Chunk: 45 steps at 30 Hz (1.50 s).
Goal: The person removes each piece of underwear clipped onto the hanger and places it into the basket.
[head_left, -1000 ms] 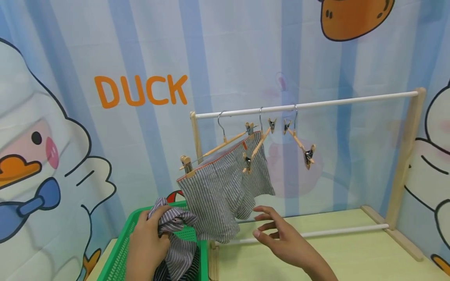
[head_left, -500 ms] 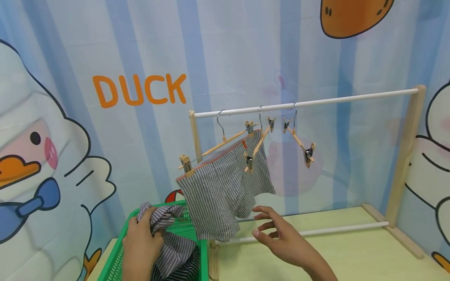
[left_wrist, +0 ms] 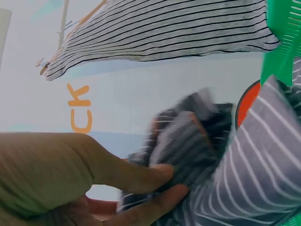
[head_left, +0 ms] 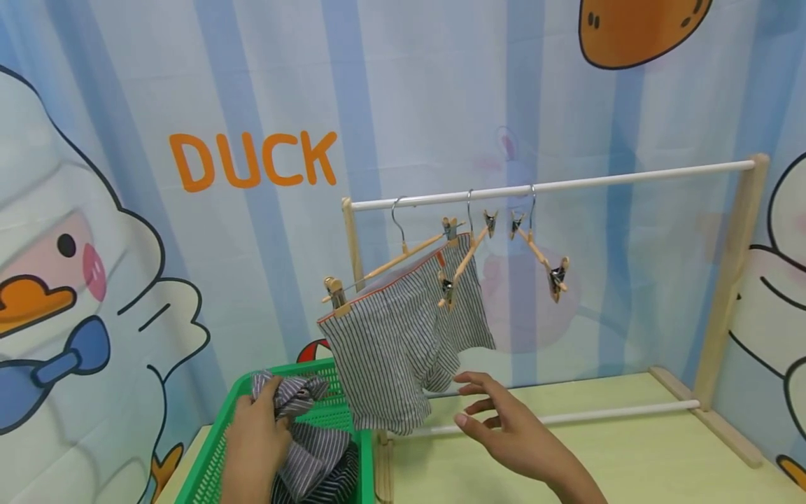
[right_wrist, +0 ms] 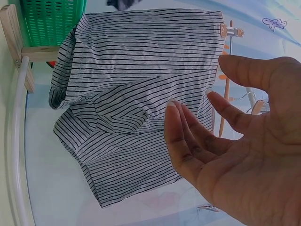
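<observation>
Grey striped cloth (head_left: 297, 396) | pinched between left hand (head_left: 255, 437) thumb and fingers, over green basket (head_left: 364, 462) | right hand (head_left: 506, 428): fingers relaxed, near hanging shorts (head_left: 384, 350)

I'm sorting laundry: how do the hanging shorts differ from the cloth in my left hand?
The shorts are pale with dark stripes; the cloth is darker grey with pale stripes. The shorts hang spread out, clipped to a hanger; the cloth is bunched in the left hand. Both are striped.
</observation>
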Tool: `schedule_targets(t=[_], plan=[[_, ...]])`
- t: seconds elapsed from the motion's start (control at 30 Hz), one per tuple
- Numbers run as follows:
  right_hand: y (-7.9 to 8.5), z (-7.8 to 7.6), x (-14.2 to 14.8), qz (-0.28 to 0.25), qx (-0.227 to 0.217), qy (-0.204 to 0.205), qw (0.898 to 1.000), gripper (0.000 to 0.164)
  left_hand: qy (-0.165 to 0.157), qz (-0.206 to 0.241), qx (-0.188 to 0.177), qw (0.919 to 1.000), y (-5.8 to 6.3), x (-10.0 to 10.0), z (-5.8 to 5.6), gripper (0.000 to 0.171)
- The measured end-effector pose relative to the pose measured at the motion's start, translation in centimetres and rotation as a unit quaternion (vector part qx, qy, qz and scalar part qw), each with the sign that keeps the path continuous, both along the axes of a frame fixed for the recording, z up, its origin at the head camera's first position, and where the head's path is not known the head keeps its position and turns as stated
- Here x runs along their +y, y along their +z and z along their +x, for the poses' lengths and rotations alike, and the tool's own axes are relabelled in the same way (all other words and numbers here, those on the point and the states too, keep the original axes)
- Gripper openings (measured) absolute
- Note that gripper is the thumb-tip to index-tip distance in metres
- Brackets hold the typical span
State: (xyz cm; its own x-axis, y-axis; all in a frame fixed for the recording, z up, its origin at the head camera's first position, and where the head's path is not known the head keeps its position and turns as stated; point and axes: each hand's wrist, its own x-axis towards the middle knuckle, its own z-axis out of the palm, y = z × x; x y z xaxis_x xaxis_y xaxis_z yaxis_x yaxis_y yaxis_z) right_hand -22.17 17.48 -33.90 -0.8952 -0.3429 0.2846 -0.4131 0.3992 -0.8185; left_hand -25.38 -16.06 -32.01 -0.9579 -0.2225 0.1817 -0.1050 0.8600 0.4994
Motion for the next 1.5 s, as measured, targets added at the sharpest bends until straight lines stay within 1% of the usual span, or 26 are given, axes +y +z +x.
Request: schedule_targets(t=[0.17, 0.3, 0.4, 0.5, 0.67, 0.77, 0.93, 1.1, 1.3, 1.5], plan=[[0.1, 0.1, 0.2, 0.002, 0.007, -0.002, 1.000, 0.052, -0.003, 0.003, 0.017, 0.9998, -0.2, 0.4, 0.0, 0.056], [0.2, 0.3, 0.3, 0.004, 0.007, -0.006, 1.000, 0.052, -0.009, -0.006, 0.038, 0.9992, -0.3, 0.6, 0.2, 0.052], [0.2, 0.4, 0.4, 0.006, 0.008, -0.009, 1.000, 0.051, -0.014, -0.013, 0.058, 0.9981, -0.4, 0.8, 0.3, 0.051], [0.1, 0.4, 0.5, 0.008, 0.010, -0.012, 1.000, 0.051, -0.026, -0.011, 0.078, 0.9965, -0.4, 1.1, 0.3, 0.053], [-0.1, 0.5, 0.7, 0.009, 0.008, -0.014, 1.000, 0.052, -0.045, 0.007, 0.113, 0.9926, -0.3, 1.9, 0.4, 0.054], [-0.2, 0.5, 0.8, 0.009, 0.007, -0.016, 1.000, 0.052, -0.056, 0.023, 0.123, 0.9906, -0.2, 2.6, 0.3, 0.054], [-0.2, 0.5, 0.8, 0.009, 0.007, -0.023, 1.000, 0.051, -0.067, 0.033, 0.133, 0.9883, -0.1, 3.3, 0.4, 0.055], [-0.2, 0.3, 0.4, 0.009, 0.011, -0.016, 1.000, 0.051, -0.074, 0.037, 0.144, 0.9861, 0.3, 3.4, 0.7, 0.057], [0.0, 0.2, 0.4, 0.014, 0.018, -0.018, 1.000, 0.051, -0.070, 0.046, 0.137, 0.9870, 0.6, 3.4, 1.0, 0.061], [-0.1, 0.1, 0.5, 0.013, 0.014, -0.017, 1.000, 0.051, -0.062, 0.059, 0.147, 0.9854, 0.7, 3.7, 1.1, 0.064]])
